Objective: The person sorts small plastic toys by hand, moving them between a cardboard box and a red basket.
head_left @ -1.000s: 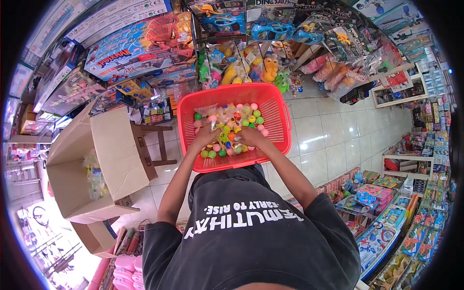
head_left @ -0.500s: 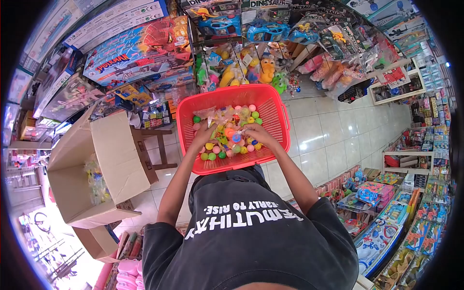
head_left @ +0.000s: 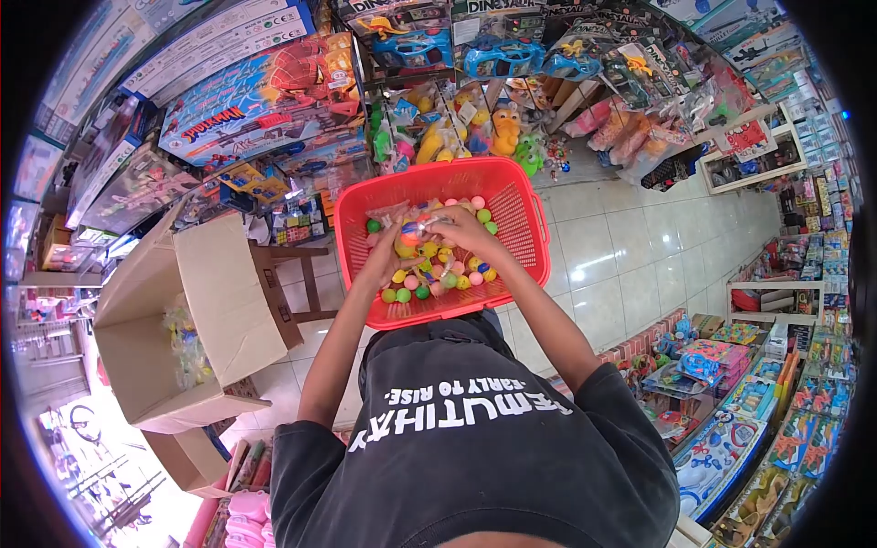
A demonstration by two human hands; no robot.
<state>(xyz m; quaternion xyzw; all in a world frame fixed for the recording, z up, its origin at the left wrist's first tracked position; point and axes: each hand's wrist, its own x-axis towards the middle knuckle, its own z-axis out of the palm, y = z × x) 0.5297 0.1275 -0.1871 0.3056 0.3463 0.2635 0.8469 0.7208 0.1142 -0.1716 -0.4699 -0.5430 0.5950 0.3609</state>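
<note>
A red plastic basket in front of me holds many small coloured balls, green, pink, yellow and blue among them. Over its left half, my left hand grips a clear plastic bag with orange and blue balls showing through. My right hand reaches across from the right, fingers pinched at the bag's upper part. Parts of the fingertips are hidden by the shiny plastic. More crumpled clear plastic lies by my left fingers at the basket's far left.
An open cardboard box at the left holds clear-wrapped items. Boxed toys and hanging packets of animal toys stand beyond the basket. Tiled floor runs to the right, with shelves of packaged toys along it.
Both hands have come closer together. My right hand has moved left and up, bringing its fingers onto the bag near my left hand; the blue and orange balls shifted left with it.
</note>
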